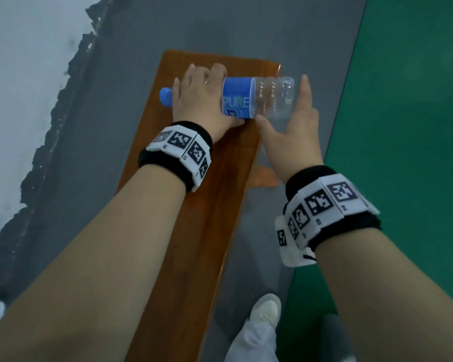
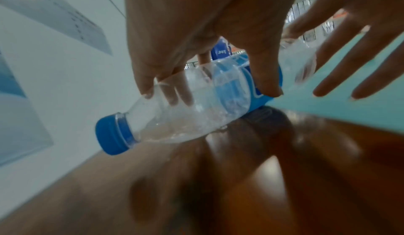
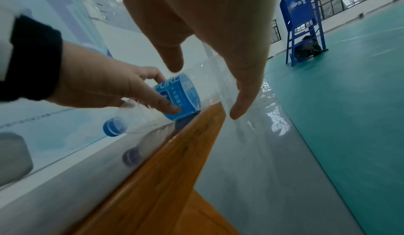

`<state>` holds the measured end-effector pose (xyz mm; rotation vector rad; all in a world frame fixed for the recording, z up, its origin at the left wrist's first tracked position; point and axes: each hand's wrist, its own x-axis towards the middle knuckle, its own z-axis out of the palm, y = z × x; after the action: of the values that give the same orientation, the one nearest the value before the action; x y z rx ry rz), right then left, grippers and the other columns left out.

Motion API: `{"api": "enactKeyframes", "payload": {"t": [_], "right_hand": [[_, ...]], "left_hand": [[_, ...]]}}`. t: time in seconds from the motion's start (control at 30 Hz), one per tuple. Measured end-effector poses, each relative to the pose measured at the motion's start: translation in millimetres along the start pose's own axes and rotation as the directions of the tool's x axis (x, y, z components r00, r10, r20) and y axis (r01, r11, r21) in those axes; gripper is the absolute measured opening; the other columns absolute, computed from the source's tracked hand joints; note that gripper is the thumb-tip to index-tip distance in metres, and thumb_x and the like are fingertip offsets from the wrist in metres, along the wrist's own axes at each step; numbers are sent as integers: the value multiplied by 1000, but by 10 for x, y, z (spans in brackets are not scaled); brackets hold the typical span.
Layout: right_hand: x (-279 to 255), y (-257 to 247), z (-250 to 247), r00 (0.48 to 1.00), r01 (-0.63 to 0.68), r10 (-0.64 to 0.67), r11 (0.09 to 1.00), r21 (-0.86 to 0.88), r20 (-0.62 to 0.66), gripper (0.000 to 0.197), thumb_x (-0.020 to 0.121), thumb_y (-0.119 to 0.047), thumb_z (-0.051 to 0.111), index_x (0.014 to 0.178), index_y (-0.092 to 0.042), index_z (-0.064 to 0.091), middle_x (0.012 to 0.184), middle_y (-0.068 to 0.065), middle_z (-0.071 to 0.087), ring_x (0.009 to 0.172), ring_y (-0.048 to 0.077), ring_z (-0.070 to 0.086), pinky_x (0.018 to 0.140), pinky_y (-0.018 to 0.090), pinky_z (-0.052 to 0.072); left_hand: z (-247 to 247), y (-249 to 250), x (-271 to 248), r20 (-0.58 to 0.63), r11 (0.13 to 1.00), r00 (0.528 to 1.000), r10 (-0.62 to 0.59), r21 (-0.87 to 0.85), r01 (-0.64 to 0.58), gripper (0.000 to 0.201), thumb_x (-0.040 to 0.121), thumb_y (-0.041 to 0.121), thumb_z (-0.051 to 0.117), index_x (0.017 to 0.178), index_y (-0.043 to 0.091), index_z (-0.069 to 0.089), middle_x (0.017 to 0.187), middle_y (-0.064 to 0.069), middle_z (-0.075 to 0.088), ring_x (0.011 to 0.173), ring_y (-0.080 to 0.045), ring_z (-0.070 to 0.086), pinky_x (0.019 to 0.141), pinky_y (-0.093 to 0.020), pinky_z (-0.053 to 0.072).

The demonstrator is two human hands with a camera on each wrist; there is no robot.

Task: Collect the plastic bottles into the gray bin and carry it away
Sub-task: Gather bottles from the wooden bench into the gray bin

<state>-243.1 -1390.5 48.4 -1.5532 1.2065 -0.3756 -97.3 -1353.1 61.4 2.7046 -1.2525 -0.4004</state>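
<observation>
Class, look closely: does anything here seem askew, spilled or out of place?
The plastic bottle lies on its side across the wooden bench, its base overhanging the edge. The left hand grips it; the right hand is open at its base. Nothing spilled.

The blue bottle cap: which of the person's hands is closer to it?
Left. The left hand grips the bottle just beside the blue cap; the right hand is open at the bottle's far, bottom end.

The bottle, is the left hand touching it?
Touching. The left wrist view shows the left hand with fingers and thumb curled round the clear bottle, thumb tip pressed on its blue label.
</observation>
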Motion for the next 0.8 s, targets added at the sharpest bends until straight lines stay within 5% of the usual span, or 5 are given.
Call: {"api": "enactKeyframes", "payload": {"t": [0.1,0.47,0.57,0.67,0.8], "right_hand": [[-85,164,-111,998,-17,18,1000,12,-56,76,96,-35,52,154,-29,3,141,3,30,103,-1,30,89,11,22],[-1174,1312,-1061,839,-142,272,945,293,-471,63,96,-32,53,151,-22,23,129,3,38,91,-8,42,93,16,38],[-1772,1845,-1149,792,-259,429,881,397,-434,72,94,-34,56,152,-22,16,134,5,42,95,-23,44,97,16,36],[-2418,2384,-1225,735,-352,581,768,536,-350,83,90,-37,60,153,-25,7,124,0,54,99,1,56,100,30,43],[-3173,2961,-1377,672,-415,700,626,660,-242,87,87,-37,66,152,-30,8,108,-9,56,96,3,60,95,29,48]], "left_hand": [[51,190,-196,26,998,999,42,-48,-40,72,61,56,76,120,26,47,108,1,44,107,-20,47,100,-37,38],[946,1351,-1642,354,962,929,106,-273,-6,73,63,59,75,125,31,50,110,-4,48,101,-21,53,91,-28,44],[1418,1537,-2369,482,920,874,65,-369,135,64,68,46,78,123,25,53,113,-8,53,100,-22,55,81,-24,41],[1890,1682,-3143,609,871,793,33,-406,275,55,66,42,77,114,26,56,110,-11,61,92,-22,60,82,-30,48],[2282,1809,-3954,728,814,684,50,-426,394,47,75,37,74,116,24,53,96,2,64,81,-8,59,81,-27,50]]}}
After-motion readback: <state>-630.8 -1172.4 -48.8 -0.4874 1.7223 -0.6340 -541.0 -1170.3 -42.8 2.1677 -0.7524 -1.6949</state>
